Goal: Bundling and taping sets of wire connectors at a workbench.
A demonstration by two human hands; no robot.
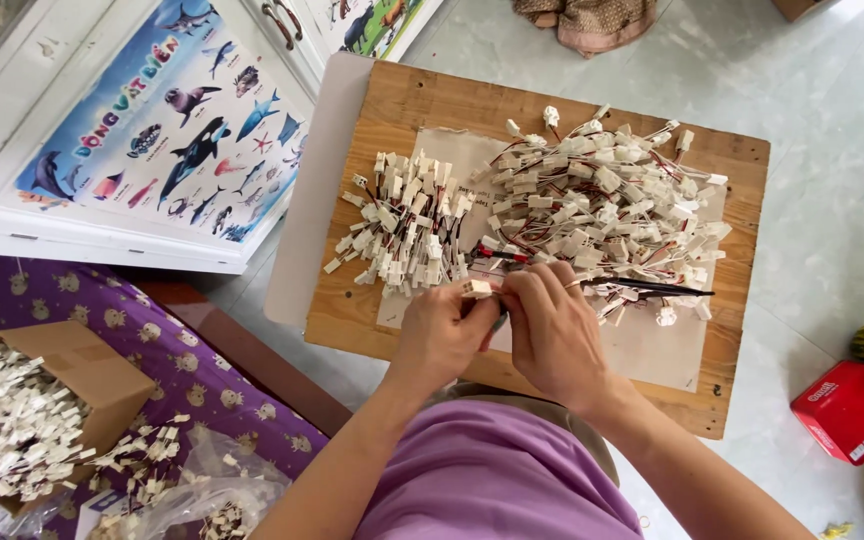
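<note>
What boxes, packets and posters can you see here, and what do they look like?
Poster: upper left on the white cabinet, blue, with sea animal pictures.
Second poster: top middle, green, with animals, mostly cut off.
Cardboard box: lower left, brown, open, spilling white connectors.
Red packet: lower right on the floor, squarish.
Plastic bag: bottom left, clear.

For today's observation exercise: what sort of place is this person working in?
Probably a home used for piecework: a wooden board heaped with small wired connectors, a children's sea-animal poster on a white cabinet, and a tiled floor.
</note>
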